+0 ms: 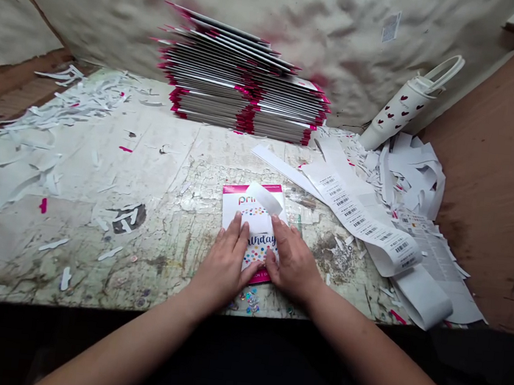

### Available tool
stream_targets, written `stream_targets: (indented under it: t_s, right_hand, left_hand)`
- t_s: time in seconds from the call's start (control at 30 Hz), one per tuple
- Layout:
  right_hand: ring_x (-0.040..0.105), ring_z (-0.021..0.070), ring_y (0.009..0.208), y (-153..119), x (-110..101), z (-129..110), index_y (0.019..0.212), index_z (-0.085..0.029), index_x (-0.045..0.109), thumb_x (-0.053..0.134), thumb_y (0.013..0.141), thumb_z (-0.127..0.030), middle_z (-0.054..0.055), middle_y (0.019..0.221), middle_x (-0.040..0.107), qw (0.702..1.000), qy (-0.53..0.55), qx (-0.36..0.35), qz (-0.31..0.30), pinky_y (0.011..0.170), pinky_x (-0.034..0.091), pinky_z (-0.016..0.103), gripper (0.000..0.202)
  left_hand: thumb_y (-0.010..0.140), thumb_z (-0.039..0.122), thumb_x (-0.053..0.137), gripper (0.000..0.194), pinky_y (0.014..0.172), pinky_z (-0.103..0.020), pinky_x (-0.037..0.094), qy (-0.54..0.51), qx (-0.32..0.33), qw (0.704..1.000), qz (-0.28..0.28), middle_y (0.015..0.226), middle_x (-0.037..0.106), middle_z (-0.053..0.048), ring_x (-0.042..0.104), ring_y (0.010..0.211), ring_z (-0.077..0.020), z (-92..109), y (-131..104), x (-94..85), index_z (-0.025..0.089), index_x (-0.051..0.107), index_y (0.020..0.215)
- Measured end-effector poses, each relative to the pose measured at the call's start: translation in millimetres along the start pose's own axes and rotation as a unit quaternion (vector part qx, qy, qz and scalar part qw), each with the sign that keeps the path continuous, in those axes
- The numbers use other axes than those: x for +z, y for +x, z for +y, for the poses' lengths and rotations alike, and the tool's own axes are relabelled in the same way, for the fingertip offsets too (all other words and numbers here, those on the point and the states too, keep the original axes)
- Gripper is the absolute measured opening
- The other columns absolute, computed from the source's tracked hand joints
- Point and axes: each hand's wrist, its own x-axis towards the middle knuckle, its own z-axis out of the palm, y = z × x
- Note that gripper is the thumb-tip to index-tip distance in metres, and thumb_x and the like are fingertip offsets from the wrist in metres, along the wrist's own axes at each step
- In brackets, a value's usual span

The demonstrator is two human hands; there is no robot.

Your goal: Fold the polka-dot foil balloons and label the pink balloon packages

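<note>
Pink-edged birthday card: flat on the scarred table, near edge. Left hand and right hand: open, fingers spread, pressing it down. White label: curling up, likely to stick crooked if pressed unevenly.

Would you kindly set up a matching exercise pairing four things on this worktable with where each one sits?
Things:
1. card
2. card stack
3. barcode label strip
4. heart-print bottle

Places:
A. leaning against the back wall, far right
B. under both hands, near the front edge
C. trailing along the table's right side
D. piled at the back, centre

Pairs: 1-B, 2-D, 3-C, 4-A
</note>
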Motion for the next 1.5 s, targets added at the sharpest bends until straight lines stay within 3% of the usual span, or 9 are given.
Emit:
stream_targets:
  t_s: [0.1,0.33,0.5,0.73,1.07,1.17,1.27,1.37,1.5]
  right_hand:
    - [0.043,0.0272,0.124,-0.8,-1.2,-1.2,0.144,-0.012,-0.005,0.043,0.081,-0.014,0.015,0.140,0.038,1.000,-0.001,-0.013,-0.023,0.102,0.036,0.049,0.079]
    - [0.043,0.0260,0.124,0.1,-2.4,0.0,0.144,-0.013,0.001,0.043,0.081,-0.014,0.014,0.141,0.036,0.999,0.018,-0.012,-0.035,0.102,0.036,0.048,0.076]
    - [0.042,0.0239,0.125,-0.9,-2.5,1.1,0.144,-0.013,0.005,0.044,0.081,-0.016,0.013,0.138,0.041,0.999,0.039,0.008,-0.033,0.105,0.033,0.047,0.075]
    - [0.042,0.0197,0.125,1.1,-8.6,9.0,0.144,-0.017,0.004,0.045,0.081,-0.018,0.010,0.138,0.043,0.993,0.102,0.002,-0.060,0.107,0.031,0.046,0.076]
    - [0.046,0.0195,0.121,4.6,-14.9,8.5,0.144,-0.020,0.007,0.048,0.080,-0.019,0.009,0.125,0.056,0.989,0.123,0.022,-0.080,0.106,0.030,0.047,0.075]
    - [0.049,0.0222,0.118,18.2,-30.7,12.2,0.139,-0.025,0.025,0.054,0.079,-0.025,0.008,0.126,0.055,0.985,0.148,0.052,-0.068,0.103,0.033,0.047,0.067]
    - [0.041,0.0256,0.124,40.4,-45.3,17.8,0.114,-0.025,0.053,0.062,0.075,-0.031,0.008,0.136,0.043,0.982,0.161,0.087,0.038,0.100,0.035,0.046,0.040]
    - [0.060,0.0189,0.088,61.2,-45.8,23.0,0.089,-0.020,0.057,0.062,0.075,-0.035,0.007,0.101,0.063,0.935,0.306,0.176,0.040,0.075,0.049,0.035,0.021]
    - [0.046,0.0068,0.038,72.7,-31.0,27.3,0.070,-0.017,0.051,0.069,0.067,-0.034,-0.005,0.050,0.054,0.778,0.504,0.353,-0.127,0.036,0.035,0.018,0.025]
  left_hand:
    - [0.087,0.049,0.039,0.069,0.104,-0.048,0.030,-0.009,-0.010,1.000,0.018,0.145,0.012,-0.030,0.018,0.134,-0.0348,-0.2,-1.5,1.2,-0.003,0.036,0.132]
    - [0.087,0.045,0.041,0.061,0.105,-0.049,0.028,-0.026,0.016,0.999,-0.014,0.141,0.033,-0.023,0.026,0.133,-0.0313,-0.2,-1.0,-0.6,0.002,0.040,0.132]
    - [0.080,0.048,0.053,0.055,0.101,-0.060,0.024,-0.035,-0.053,0.998,-0.021,0.149,0.017,-0.018,0.010,0.134,-0.0423,-0.3,0.9,-8.5,0.019,0.050,0.127]
    - [0.083,0.052,0.046,0.072,0.103,-0.056,0.024,-0.040,-0.039,0.998,-0.031,0.146,0.021,-0.023,0.008,0.135,-0.0404,-5.9,-2.2,-3.3,0.005,0.034,0.136]
    - [0.084,0.052,0.043,0.060,0.102,-0.063,0.014,0.027,-0.028,0.998,-0.057,0.143,0.032,-0.019,0.020,0.133,-0.0392,6.2,6.9,-14.2,0.016,0.044,0.132]
    - [0.084,0.051,0.043,0.058,0.103,-0.056,0.022,0.032,-0.021,0.997,-0.066,0.141,0.034,-0.022,0.028,0.130,-0.0383,11.7,11.1,-15.8,0.017,0.045,0.132]
    - [0.084,0.051,0.043,0.060,0.101,-0.052,0.027,0.025,-0.021,0.997,-0.070,0.141,0.032,-0.023,0.028,0.130,-0.0402,12.3,12.1,-15.3,0.017,0.043,0.133]
    - [0.084,0.052,0.044,0.060,0.102,-0.051,0.028,0.011,-0.020,0.998,-0.060,0.143,0.030,-0.021,0.026,0.130,-0.0401,10.1,10.5,-13.4,0.018,0.043,0.133]
    - [0.084,0.049,0.045,0.057,0.102,-0.052,0.029,-0.008,-0.021,0.999,-0.031,0.148,0.019,-0.019,0.025,0.131,-0.0414,8.8,8.6,-12.1,0.018,0.045,0.132]
